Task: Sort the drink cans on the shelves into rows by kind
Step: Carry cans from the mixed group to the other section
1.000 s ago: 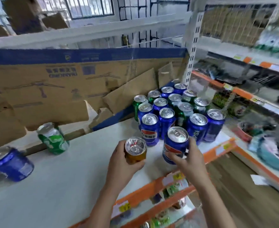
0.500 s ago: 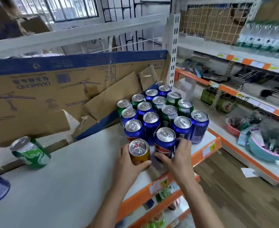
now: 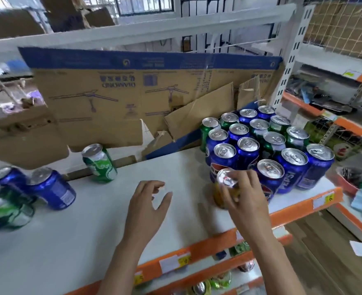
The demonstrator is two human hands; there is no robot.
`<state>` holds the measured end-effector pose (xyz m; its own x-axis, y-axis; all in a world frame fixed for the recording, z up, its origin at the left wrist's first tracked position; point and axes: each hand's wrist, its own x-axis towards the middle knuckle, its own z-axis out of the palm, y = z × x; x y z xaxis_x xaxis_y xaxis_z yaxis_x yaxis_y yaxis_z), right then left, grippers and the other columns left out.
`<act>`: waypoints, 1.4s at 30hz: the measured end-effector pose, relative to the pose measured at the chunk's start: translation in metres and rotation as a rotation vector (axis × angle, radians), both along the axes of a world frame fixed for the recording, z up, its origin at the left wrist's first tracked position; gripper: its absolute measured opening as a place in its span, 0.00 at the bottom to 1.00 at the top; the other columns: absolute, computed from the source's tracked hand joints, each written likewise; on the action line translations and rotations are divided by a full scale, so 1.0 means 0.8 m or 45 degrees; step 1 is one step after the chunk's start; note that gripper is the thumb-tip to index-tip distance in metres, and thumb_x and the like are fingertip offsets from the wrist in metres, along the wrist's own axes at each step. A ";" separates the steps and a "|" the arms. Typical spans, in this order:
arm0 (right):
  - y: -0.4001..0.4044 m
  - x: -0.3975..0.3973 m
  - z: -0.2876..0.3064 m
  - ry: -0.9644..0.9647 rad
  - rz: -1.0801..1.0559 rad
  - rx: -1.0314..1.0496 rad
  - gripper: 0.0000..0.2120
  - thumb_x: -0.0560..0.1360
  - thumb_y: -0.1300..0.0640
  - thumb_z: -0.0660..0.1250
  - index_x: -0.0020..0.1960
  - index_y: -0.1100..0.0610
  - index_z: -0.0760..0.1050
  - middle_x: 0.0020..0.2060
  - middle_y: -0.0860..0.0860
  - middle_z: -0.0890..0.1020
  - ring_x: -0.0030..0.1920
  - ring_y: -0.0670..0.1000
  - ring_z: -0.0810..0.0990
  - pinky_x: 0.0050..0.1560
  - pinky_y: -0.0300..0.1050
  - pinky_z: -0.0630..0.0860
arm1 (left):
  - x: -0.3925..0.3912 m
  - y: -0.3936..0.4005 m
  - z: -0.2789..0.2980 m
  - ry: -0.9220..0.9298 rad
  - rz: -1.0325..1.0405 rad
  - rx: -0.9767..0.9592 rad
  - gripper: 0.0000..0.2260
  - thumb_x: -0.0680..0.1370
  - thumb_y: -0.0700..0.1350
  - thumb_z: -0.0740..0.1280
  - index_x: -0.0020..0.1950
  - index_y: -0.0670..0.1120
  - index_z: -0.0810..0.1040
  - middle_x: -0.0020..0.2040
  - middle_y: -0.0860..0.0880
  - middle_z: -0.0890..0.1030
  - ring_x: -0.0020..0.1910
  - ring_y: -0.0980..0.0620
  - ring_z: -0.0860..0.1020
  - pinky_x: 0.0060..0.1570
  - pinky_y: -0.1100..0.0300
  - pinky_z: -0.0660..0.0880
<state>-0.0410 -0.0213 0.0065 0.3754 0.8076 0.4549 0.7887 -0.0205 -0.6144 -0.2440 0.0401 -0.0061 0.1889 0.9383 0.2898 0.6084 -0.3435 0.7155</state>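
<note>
Head view: I see my right hand (image 3: 245, 199) with its fingers wrapped over the top and side of a gold can (image 3: 225, 191), which stands upright on the white shelf (image 3: 90, 231) at the front left corner of the can block (image 3: 265, 145). My left hand (image 3: 148, 204) hovers over bare shelf, fingers spread and empty.

The risk, as I judge it: the gold can touches or nearly touches the blue cans behind it, so a sideways nudge could tip the front row, and the orange shelf edge (image 3: 293, 211) is close, so a slipped can might roll off.

The gold can has a silver top with a pull tab; my fingers hide its label. The block mixes blue and green cans. Loose at left are a leaning green can (image 3: 100, 165) and a blue can (image 3: 52, 189).
</note>
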 end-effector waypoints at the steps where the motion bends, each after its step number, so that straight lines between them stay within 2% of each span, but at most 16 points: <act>1: 0.004 -0.015 -0.004 -0.008 0.053 -0.027 0.11 0.73 0.56 0.69 0.54 0.57 0.74 0.49 0.50 0.72 0.43 0.51 0.74 0.38 0.42 0.70 | -0.019 0.000 -0.001 0.008 0.040 0.002 0.08 0.75 0.45 0.69 0.53 0.49 0.77 0.51 0.51 0.75 0.49 0.56 0.76 0.52 0.60 0.75; 4: 0.016 -0.065 -0.014 -0.001 0.211 -0.085 0.11 0.73 0.56 0.69 0.54 0.58 0.75 0.48 0.52 0.74 0.41 0.51 0.76 0.38 0.49 0.76 | -0.079 -0.007 -0.005 0.011 0.180 -0.008 0.09 0.75 0.44 0.69 0.54 0.47 0.77 0.51 0.50 0.75 0.49 0.56 0.76 0.52 0.59 0.76; 8: 0.035 -0.141 -0.020 0.040 0.451 -0.158 0.13 0.75 0.53 0.67 0.58 0.55 0.74 0.52 0.48 0.73 0.43 0.42 0.73 0.39 0.41 0.74 | -0.158 -0.023 -0.009 -0.017 0.366 -0.019 0.09 0.75 0.42 0.70 0.54 0.46 0.77 0.51 0.49 0.76 0.49 0.55 0.77 0.50 0.60 0.74; 16: 0.091 -0.310 -0.031 0.099 0.862 -0.351 0.18 0.75 0.53 0.66 0.64 0.56 0.69 0.55 0.49 0.73 0.46 0.44 0.73 0.45 0.37 0.72 | -0.326 -0.057 -0.024 -0.062 0.812 -0.080 0.13 0.76 0.45 0.68 0.58 0.45 0.74 0.54 0.49 0.75 0.50 0.53 0.75 0.49 0.60 0.72; 19: 0.118 -0.361 -0.035 0.176 0.902 -0.436 0.22 0.75 0.54 0.67 0.66 0.56 0.66 0.57 0.51 0.73 0.48 0.46 0.74 0.47 0.38 0.71 | -0.372 -0.053 -0.029 -0.101 1.052 -0.019 0.15 0.73 0.46 0.71 0.55 0.43 0.72 0.53 0.45 0.73 0.49 0.47 0.76 0.47 0.51 0.75; 21: 0.141 -0.387 -0.039 0.242 0.883 -0.472 0.23 0.74 0.56 0.69 0.66 0.58 0.66 0.59 0.53 0.73 0.51 0.49 0.75 0.48 0.41 0.71 | -0.397 -0.041 -0.033 -0.108 1.162 -0.011 0.19 0.71 0.46 0.74 0.53 0.39 0.70 0.52 0.42 0.72 0.51 0.44 0.73 0.44 0.50 0.74; 24: 0.174 -0.414 -0.043 0.489 0.747 -0.551 0.27 0.71 0.57 0.72 0.65 0.62 0.66 0.59 0.57 0.75 0.54 0.54 0.76 0.51 0.49 0.74 | -0.418 -0.022 -0.033 -0.060 1.255 -0.082 0.27 0.70 0.50 0.74 0.58 0.36 0.67 0.56 0.39 0.69 0.57 0.41 0.68 0.48 0.49 0.73; 27: 0.195 -0.431 -0.049 0.580 0.698 -0.485 0.27 0.67 0.59 0.76 0.61 0.62 0.68 0.54 0.55 0.75 0.53 0.54 0.75 0.51 0.48 0.73 | -0.417 -0.008 -0.034 -0.060 1.356 -0.159 0.34 0.69 0.55 0.73 0.64 0.36 0.64 0.61 0.38 0.66 0.59 0.38 0.69 0.51 0.45 0.74; 30: 0.205 -0.440 -0.051 0.625 0.671 -0.467 0.27 0.64 0.58 0.78 0.56 0.58 0.67 0.54 0.54 0.75 0.53 0.55 0.75 0.53 0.49 0.73 | -0.408 0.005 -0.040 -0.038 1.405 -0.163 0.38 0.67 0.59 0.73 0.63 0.34 0.64 0.61 0.36 0.66 0.60 0.35 0.68 0.54 0.43 0.73; 33: 0.207 -0.442 -0.049 0.657 0.668 -0.481 0.29 0.65 0.58 0.78 0.60 0.59 0.67 0.56 0.53 0.76 0.54 0.53 0.75 0.52 0.45 0.71 | -0.404 0.014 -0.038 -0.078 1.503 -0.128 0.35 0.67 0.55 0.76 0.61 0.33 0.67 0.59 0.34 0.68 0.58 0.35 0.68 0.55 0.45 0.69; 36: 0.194 -0.436 -0.048 0.704 0.678 -0.489 0.30 0.65 0.59 0.77 0.62 0.59 0.67 0.56 0.51 0.76 0.53 0.50 0.74 0.52 0.43 0.70 | -0.403 0.012 -0.037 -0.149 1.500 -0.040 0.31 0.65 0.50 0.78 0.58 0.35 0.69 0.57 0.36 0.70 0.55 0.35 0.70 0.51 0.47 0.70; 39: 0.174 -0.422 -0.050 0.760 0.686 -0.485 0.30 0.64 0.58 0.78 0.62 0.56 0.68 0.55 0.50 0.76 0.53 0.50 0.74 0.53 0.44 0.71 | -0.399 0.004 -0.041 -0.301 1.358 0.003 0.29 0.64 0.48 0.79 0.57 0.37 0.70 0.56 0.40 0.73 0.54 0.39 0.72 0.47 0.52 0.69; 42: 0.148 -0.399 -0.047 0.806 0.697 -0.480 0.30 0.64 0.58 0.78 0.61 0.52 0.68 0.53 0.47 0.76 0.53 0.49 0.74 0.54 0.44 0.71 | -0.385 -0.009 -0.051 -0.484 1.123 0.001 0.26 0.63 0.49 0.79 0.55 0.45 0.71 0.53 0.47 0.78 0.51 0.46 0.76 0.44 0.57 0.70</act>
<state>-0.3599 0.0970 -0.0308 -0.0138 0.9993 -0.0352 0.2659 -0.0302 -0.9635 -0.5521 0.0330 -0.0470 -0.6918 0.6976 0.1866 0.3751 0.1264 0.9183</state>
